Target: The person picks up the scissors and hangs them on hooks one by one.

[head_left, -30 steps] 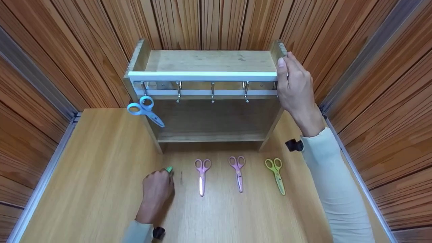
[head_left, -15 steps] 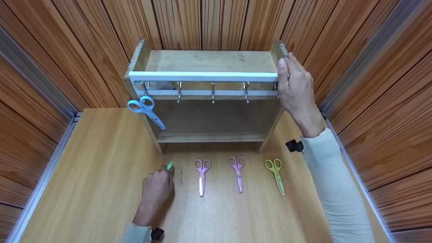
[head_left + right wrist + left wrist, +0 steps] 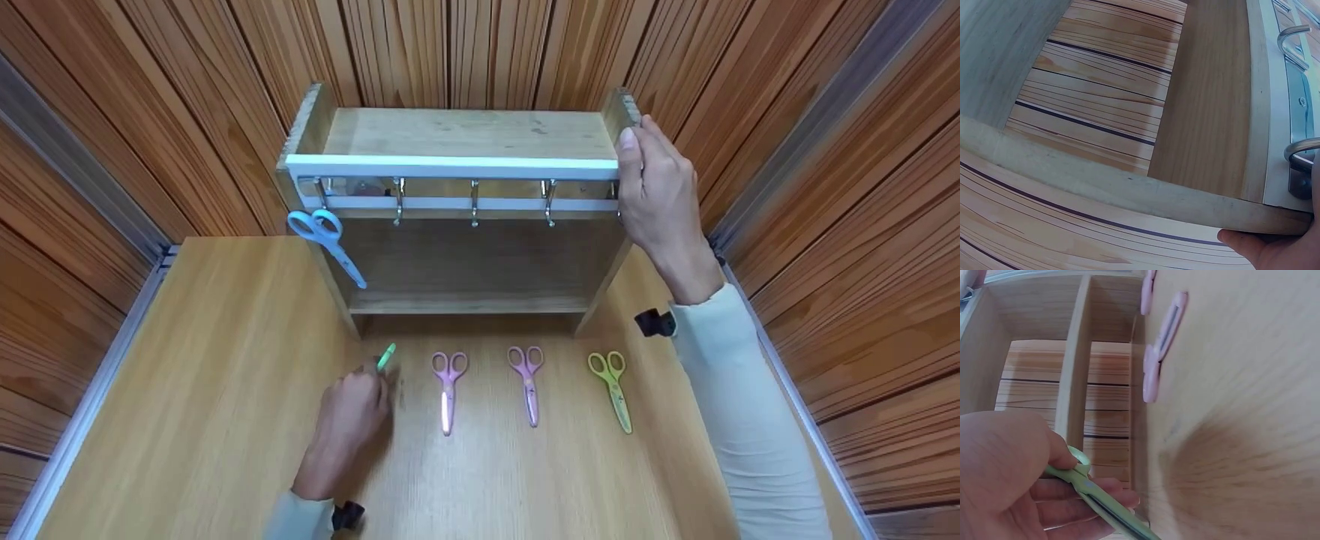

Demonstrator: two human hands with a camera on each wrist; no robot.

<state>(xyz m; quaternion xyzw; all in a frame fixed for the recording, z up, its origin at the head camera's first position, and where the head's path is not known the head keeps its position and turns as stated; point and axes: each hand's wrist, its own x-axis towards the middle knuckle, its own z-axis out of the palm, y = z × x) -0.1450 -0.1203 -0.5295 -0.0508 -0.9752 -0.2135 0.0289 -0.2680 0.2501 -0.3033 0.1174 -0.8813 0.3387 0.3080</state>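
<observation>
In my left hand (image 3: 352, 409), low over the table, is a pair of green scissors (image 3: 1095, 495). The left wrist view shows thumb and fingers pinching them near the handles; in the head view only a green end sticks out past the knuckles. My right hand (image 3: 660, 195) grips the upper right corner of a wooden shelf (image 3: 469, 135), its thumb at the end of the white hook rail (image 3: 450, 168). Blue scissors (image 3: 330, 238) dangle from the leftmost hook by a handle loop. The metal hooks (image 3: 475, 202) to their right carry nothing.
Two pink scissors, one left (image 3: 448, 390) and one right (image 3: 529, 382), lie in a row with yellow-green scissors (image 3: 615, 390) on the wooden table (image 3: 202, 360), in front of the shelf. Wood-panelled walls (image 3: 862, 262) enclose the back and sides.
The green scissors have come further out of my left hand's outline, which has shifted slightly forward and right. The hanging blue scissors have turned a little. My right hand stays put.
</observation>
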